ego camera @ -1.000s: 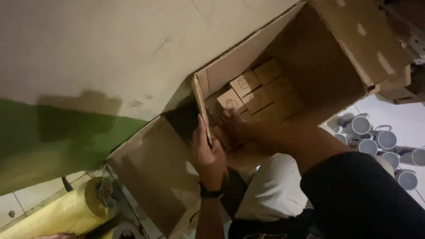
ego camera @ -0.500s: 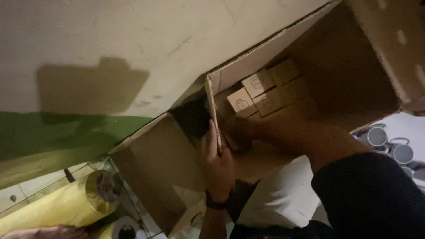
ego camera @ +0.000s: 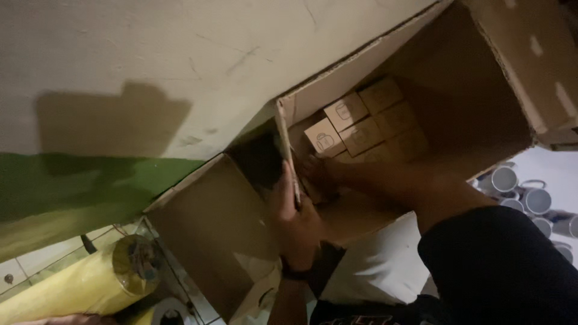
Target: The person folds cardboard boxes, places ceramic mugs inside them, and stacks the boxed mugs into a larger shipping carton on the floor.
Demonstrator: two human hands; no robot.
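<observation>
Both hands work at a large brown corrugated cardboard carton (ego camera: 457,108) that lies tipped against the pale plaster wall (ego camera: 180,54), its open mouth facing the person and its long axis running from lower left to upper right. Left hand (ego camera: 295,219) closes around the thin edge of the carton's side flap (ego camera: 286,150), fingers wrapped over it, a dark band at the wrist. Right hand (ego camera: 325,174) reaches deep into the carton and rests on the packed goods; whether it grips anything I cannot tell in the dim light. Inside, small square tan cardboard boxes (ego camera: 361,123) sit in tight rows, each with a small mug outline on its face. Beside the carton, at lower left, stands a yellow roll of film (ego camera: 78,289) on the tiled floor. Grey-rimmed mugs (ego camera: 524,192) cluster at the right.
</observation>
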